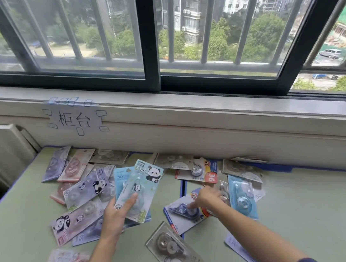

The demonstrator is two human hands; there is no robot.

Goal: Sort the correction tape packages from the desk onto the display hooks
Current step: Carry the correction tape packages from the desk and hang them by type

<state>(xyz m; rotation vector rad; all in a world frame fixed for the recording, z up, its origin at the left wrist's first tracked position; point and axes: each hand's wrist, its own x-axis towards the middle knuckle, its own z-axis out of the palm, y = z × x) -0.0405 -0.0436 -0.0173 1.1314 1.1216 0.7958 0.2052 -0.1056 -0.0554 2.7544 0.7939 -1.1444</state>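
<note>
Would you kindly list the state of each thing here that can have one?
Left hand: grips the light blue panda package, lifted and tilted off the desk.
Right hand: fingers extended, touching the dark blue package, which lies flat.
Clear package: lies flat near the front.
Remaining packages: scattered, overlapping on the desk.
Window: sash slid partly open at right.

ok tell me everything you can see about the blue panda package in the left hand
The blue panda package is a pale blue card printed with "PANDA" and a cartoon panda at its top, with a clear blister holding a light correction tape. It is lifted off the desk and tilted, top leaning right. The left hand holds its lower end, thumb across the front. A second blue card sits right behind it.
</note>
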